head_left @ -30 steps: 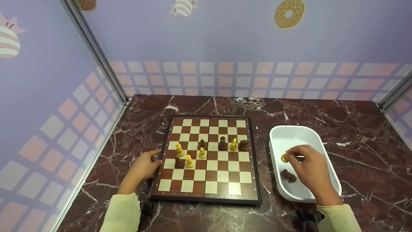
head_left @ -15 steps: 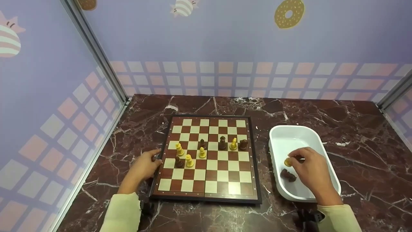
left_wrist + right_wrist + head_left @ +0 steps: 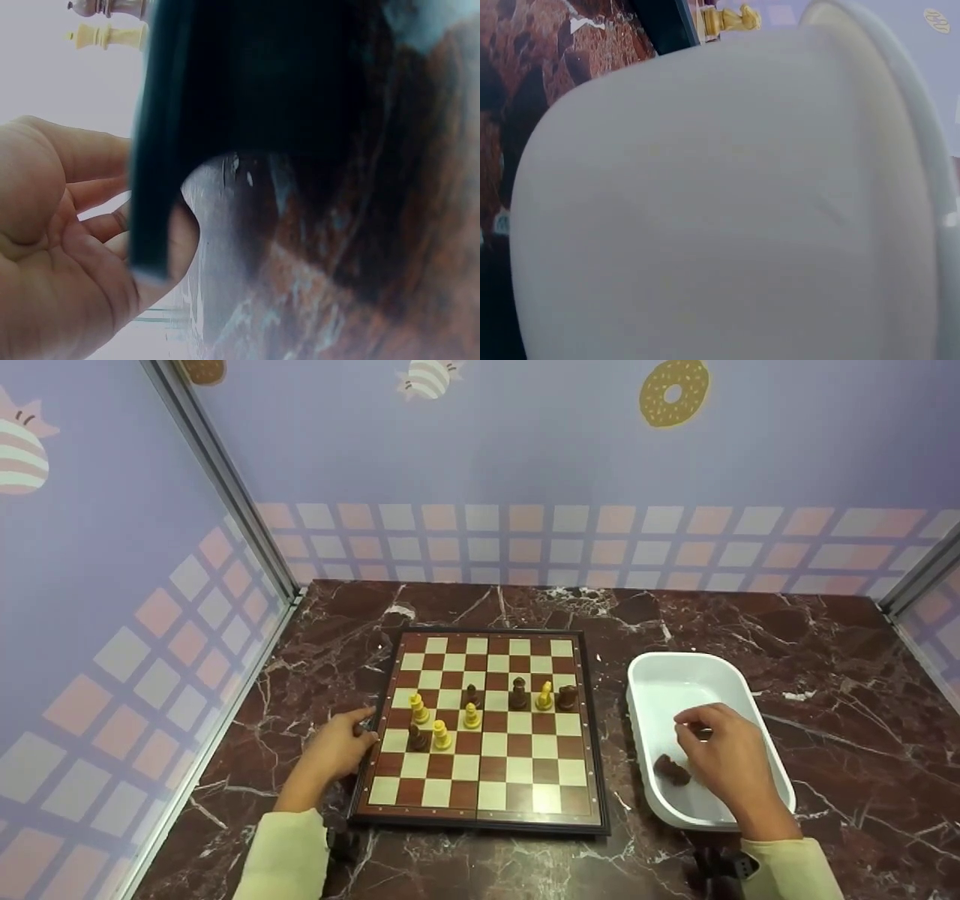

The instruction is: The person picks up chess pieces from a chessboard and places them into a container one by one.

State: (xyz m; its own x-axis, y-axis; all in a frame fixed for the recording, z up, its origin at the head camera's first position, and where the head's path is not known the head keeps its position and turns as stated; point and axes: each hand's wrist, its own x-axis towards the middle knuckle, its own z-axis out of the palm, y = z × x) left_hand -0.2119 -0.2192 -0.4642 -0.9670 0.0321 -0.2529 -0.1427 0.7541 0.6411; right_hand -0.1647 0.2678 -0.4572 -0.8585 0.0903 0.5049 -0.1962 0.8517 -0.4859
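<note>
My left hand [image 3: 335, 744] holds the left edge of the chessboard [image 3: 517, 793]; in the left wrist view its fingers [image 3: 97, 157] sit at the board's dark rim [image 3: 154, 187]. Yellow chess pieces [image 3: 441, 735] and dark chess pieces [image 3: 519, 694] stand on the board. Over the white tray [image 3: 637, 712] is my right hand [image 3: 724, 746], thumb and forefinger curved close together. No chess piece shows at its fingertips, and the inside of the hand is hidden. Dark chess pieces [image 3: 672, 770] lie in the tray beside it. The right wrist view shows mostly tray wall [image 3: 705, 195].
The marble-patterned table [image 3: 600, 615] carries the board on the left and the tray on the right. A low gap of tabletop lies between them. Lilac panels [image 3: 465, 457] with printed sweets stand behind and at the sides.
The yellow chess piece seen at my right fingertips first sank lower and is now out of sight. My right hand shifted slightly right. The left hand and the board kept their places.
</note>
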